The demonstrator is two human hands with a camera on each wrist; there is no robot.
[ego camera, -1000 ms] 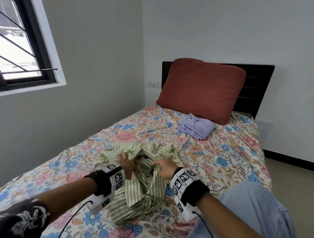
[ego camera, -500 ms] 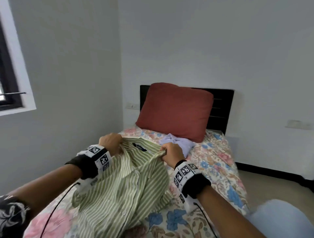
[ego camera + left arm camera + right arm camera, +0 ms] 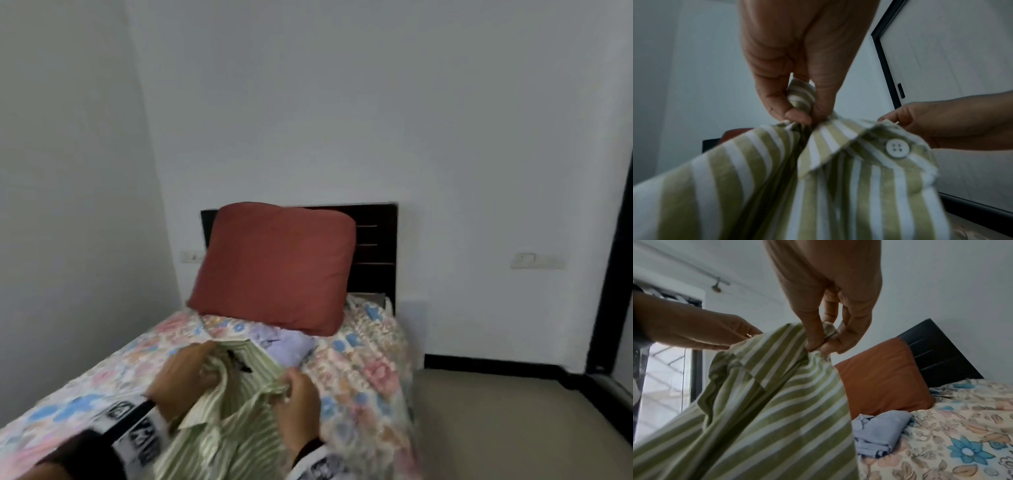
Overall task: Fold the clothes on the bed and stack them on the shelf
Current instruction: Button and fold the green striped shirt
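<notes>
A green-and-white striped shirt (image 3: 226, 425) hangs lifted above the floral bed (image 3: 370, 383), held by both hands near its collar. My left hand (image 3: 186, 373) pinches the fabric at one side of the collar, thumb against fingers (image 3: 797, 113). My right hand (image 3: 298, 394) pinches the other side (image 3: 820, 345). A white button (image 3: 897, 149) shows on the shirt front. A folded pale blue shirt (image 3: 287, 346) lies on the bed just in front of the pillow, also seen as the folded shirt (image 3: 879, 431) in the right wrist view. No shelf is in view.
A rust-red pillow (image 3: 277, 263) leans on the dark headboard (image 3: 376, 246). Walls close in the bed at the left and behind. Beige floor (image 3: 513, 421) lies to the right of the bed, with a dark door frame (image 3: 613, 205) at the far right.
The shirt was lifted off the bed by its collar. Since half a second ago the hands have come closer together and lower in view, and the head view has swung right.
</notes>
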